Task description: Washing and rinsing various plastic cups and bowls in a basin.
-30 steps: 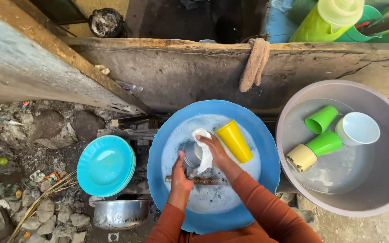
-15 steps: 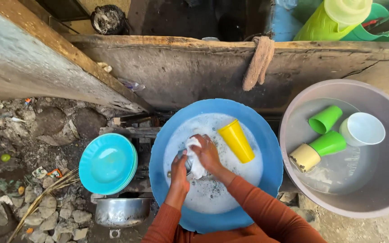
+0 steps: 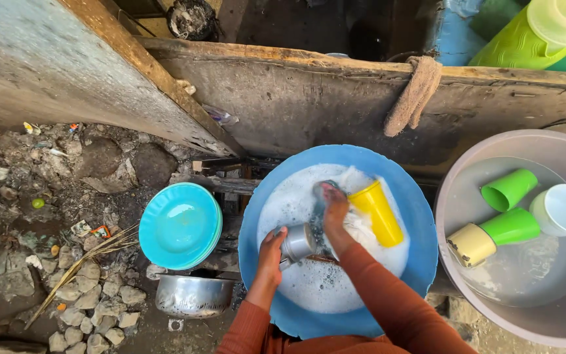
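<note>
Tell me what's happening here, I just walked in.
A person is washing dishes outdoors in a blue basin full of soapy water. The left hand holds a small metal cup over the suds, while the right hand reaches into the foam beside a yellow cup. To the right, a grey basin holds two green cups, a cream cup and a white cup. Turquoise plates are stacked on the left.

Small metal cup (image 3: 298, 242) lies tilted over foamy water, beside white cloth (image 3: 360, 226).
</note>
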